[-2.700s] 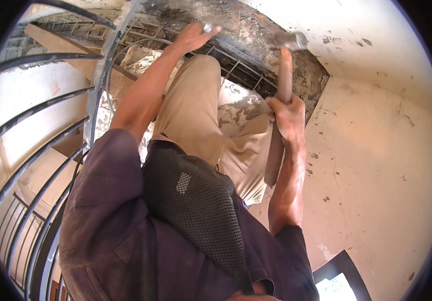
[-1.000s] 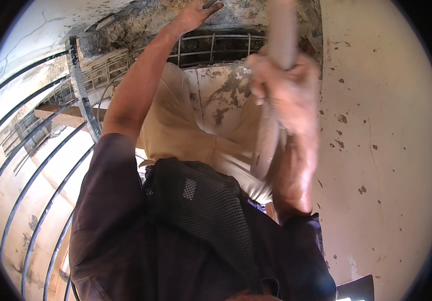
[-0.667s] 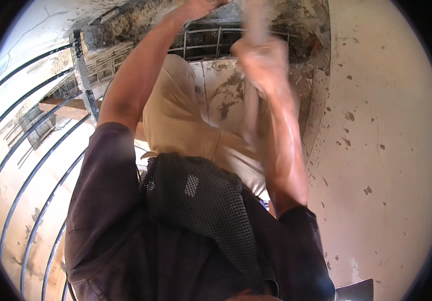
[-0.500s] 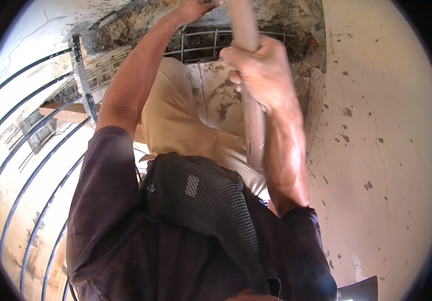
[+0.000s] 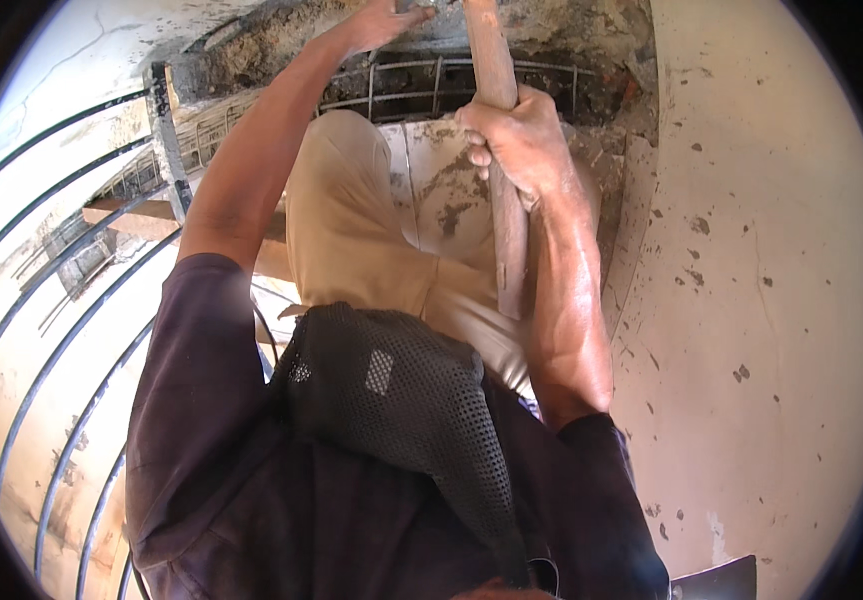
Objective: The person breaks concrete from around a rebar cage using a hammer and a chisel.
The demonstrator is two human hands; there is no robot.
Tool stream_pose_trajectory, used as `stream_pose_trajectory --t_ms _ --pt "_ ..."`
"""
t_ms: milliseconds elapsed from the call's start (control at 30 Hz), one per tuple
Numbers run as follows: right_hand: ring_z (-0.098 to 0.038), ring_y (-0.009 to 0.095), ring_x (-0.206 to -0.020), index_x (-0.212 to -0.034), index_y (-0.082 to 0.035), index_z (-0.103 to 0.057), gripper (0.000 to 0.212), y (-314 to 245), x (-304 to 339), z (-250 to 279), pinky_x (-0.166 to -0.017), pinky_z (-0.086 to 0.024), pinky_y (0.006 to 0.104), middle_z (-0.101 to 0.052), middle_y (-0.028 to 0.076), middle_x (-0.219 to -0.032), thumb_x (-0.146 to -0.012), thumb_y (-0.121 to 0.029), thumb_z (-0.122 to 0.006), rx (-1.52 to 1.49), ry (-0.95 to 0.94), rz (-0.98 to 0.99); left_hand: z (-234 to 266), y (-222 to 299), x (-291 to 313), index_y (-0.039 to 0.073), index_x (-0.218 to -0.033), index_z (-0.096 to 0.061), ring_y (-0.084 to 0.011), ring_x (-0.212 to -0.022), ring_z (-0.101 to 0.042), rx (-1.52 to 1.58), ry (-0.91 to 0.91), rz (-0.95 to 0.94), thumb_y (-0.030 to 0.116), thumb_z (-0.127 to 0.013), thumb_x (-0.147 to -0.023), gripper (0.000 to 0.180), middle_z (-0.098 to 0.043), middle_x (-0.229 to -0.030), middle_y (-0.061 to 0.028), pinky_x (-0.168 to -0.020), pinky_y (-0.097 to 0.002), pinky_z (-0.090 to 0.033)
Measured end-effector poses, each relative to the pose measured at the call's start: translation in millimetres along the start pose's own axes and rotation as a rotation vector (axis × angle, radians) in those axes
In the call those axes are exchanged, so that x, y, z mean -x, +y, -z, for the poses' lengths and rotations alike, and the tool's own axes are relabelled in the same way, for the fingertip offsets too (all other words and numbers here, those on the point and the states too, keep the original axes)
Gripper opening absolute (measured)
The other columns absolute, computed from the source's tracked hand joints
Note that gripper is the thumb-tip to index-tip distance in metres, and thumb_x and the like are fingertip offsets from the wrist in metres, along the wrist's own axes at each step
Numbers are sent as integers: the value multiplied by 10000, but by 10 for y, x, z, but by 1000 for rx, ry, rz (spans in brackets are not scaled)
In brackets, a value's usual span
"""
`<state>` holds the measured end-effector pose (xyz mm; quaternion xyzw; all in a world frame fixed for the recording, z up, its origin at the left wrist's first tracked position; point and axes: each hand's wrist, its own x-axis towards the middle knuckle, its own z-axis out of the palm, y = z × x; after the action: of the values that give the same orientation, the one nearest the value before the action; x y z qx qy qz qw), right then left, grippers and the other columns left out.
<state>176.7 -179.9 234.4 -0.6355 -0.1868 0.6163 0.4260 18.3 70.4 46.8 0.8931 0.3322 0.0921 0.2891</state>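
Gripping a wooden handle (image 5: 492, 62) in the right hand (image 5: 529, 142), with thumb and fingers curled tightly round it — slanting from the upper edge of view, upper end cut off, down to just above the beige trousers (image 5: 356, 220). Reaching up with the left hand (image 5: 379, 25) to near the rough, broken masonry (image 5: 586, 25), fingers partly out of view — impossible to say whether clasping anything. Facing a lattice of steel bars (image 5: 438, 88) behind the handle, between a black railing (image 5: 168, 140) on the left and a chipped cream wall (image 5: 766, 250) on the right.
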Motion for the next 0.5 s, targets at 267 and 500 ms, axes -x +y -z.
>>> stream_pose_trajectory --t_ms 267,500 --pt "-572 126 -488 -827 37 -629 151 -161 498 300 -426 -486 273 -580 38 -604 -812 -98 -695 -29 280 -31 -237 1072 764 108 -1089 -772 -353 -888 -697 171 -284 294 461 -601 -979 408 -731 -1014 -211 -876 -439 -551" --pt "-501 119 -485 -938 -20 -568 180 -158 959 303 -427 -413 276 -520 38 -664 -837 -77 -705 -189 364 -79 -322 1770 745 83 -842 -756 -384 -655 -665 3 -335 211 427 -555 -1008 431 -669 -689 -193 -699 -482 -533"
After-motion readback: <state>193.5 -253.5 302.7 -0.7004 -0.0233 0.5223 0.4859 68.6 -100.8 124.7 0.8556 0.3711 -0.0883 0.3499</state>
